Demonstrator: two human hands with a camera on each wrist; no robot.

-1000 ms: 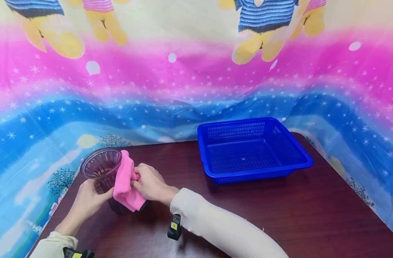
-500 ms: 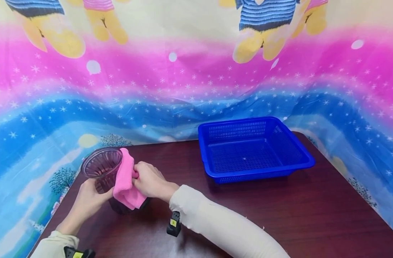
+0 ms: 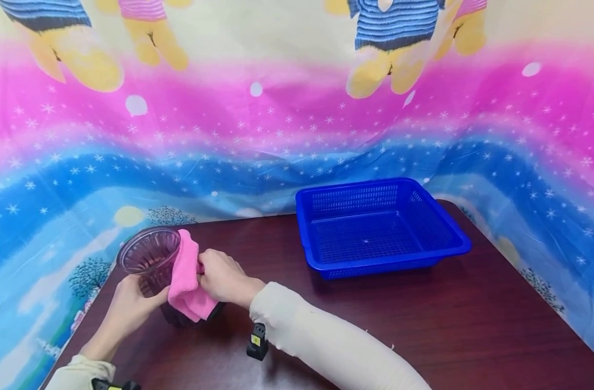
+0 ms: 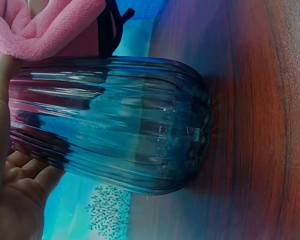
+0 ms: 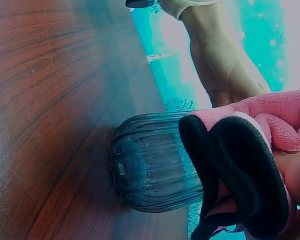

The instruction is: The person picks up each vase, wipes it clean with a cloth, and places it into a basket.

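A tinted, ribbed glass vase (image 3: pixel 149 250) stands upright on the table at the left, its wide mouth flaring at the top. My left hand (image 3: pixel 131 302) grips its near left side, thumb in front and fingers behind the glass. On the right side of the vase, a pink cloth (image 3: pixel 187 284) lies bunched against the wall from the rim downward, and my right hand (image 3: pixel 223 277) pinches it. The left wrist view shows the vase's lower body (image 4: pixel 140 120) and base on the tabletop. Folds of the cloth's black edging (image 5: pixel 240 165) hide part of the vase in the right wrist view.
A blue plastic basket (image 3: pixel 382 266) with perforated sides sits at the back right of the dark wooden table (image 3: pixel 399 319). Behind the table hangs a printed backdrop (image 3: pixel 277 124) with snowflakes.
The cloth and right hand have shifted very slightly up and then back down beside the vase. The left hand keeps its grip. The whole head view has drifted a little.
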